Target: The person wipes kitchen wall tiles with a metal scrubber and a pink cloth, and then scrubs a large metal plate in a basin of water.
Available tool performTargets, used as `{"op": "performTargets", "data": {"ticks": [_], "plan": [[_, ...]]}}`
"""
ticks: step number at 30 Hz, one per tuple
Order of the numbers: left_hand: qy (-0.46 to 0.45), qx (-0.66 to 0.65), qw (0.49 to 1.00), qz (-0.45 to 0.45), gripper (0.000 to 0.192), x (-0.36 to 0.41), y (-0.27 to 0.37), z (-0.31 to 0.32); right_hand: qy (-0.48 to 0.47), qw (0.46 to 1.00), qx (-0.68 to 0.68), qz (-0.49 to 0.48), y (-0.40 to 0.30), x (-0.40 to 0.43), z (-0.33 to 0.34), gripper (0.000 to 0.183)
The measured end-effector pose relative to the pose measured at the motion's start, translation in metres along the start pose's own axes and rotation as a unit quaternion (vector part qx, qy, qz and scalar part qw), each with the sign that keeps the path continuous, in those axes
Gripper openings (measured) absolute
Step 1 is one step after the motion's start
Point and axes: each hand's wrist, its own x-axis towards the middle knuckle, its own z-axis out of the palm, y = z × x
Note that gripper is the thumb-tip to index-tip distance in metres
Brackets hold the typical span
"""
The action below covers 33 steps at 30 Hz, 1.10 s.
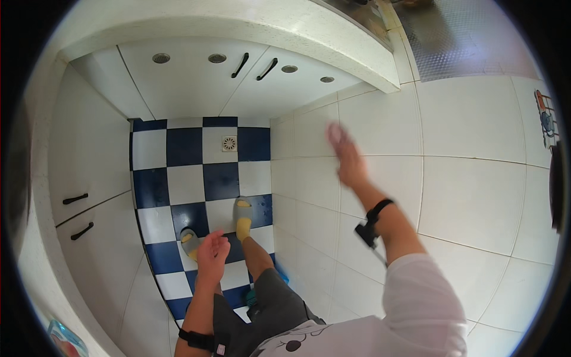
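Observation:
Above the floor, my left hand (212,256) hangs with loosely curled fingers and nothing visible in it. A grey slipper (189,241) on my foot shows just beyond it. My right hand (351,163) reaches forward in front of the white tiled wall (379,120). Motion blurs its fingers, and I cannot tell whether the pinkish shape at their tips is a held thing. A black strap with a small device (372,227) sits on my right forearm; another black strap (196,339) is around the left one.
White cabinets with black handles (240,65) and round vents (217,58) stand under a pale countertop (250,29). Cabinet doors (89,147) also line the left side. A drain (229,143) is set in the blue-and-white checkered floor (185,183). A blue packet (67,339) lies at lower left.

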Motion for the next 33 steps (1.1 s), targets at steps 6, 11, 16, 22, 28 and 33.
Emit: {"op": "performTargets", "data": {"ticks": [6,11,16,22,28,33], "plan": [[0.041,0.052,0.997,-0.034,0.029,-0.018,0.000,-0.038,-0.192,0.961,0.081,-0.182,-0.074,-0.159,-0.010,0.077],[0.060,0.054,0.995,-0.050,0.029,-0.020,-0.022,-0.043,-0.113,0.991,0.057,-0.045,0.008,-0.057,-0.052,0.072],[0.052,0.055,0.996,-0.057,0.029,-0.008,-0.023,-0.027,-0.003,0.998,0.008,0.059,0.068,0.082,-0.063,0.077],[0.098,0.066,0.990,-0.074,0.030,0.002,-0.043,-0.031,-0.074,0.993,-0.057,-0.074,-0.023,0.105,-0.011,0.078],[0.085,0.007,0.993,-0.080,0.032,0.003,-0.039,0.000,-0.157,0.936,0.301,-0.090,-0.154,-0.092,0.086,0.090],[0.098,0.025,0.992,-0.072,0.032,-0.014,-0.026,-0.005,-0.171,0.892,0.319,-0.271,-0.163,-0.177,0.070,0.071]]}}
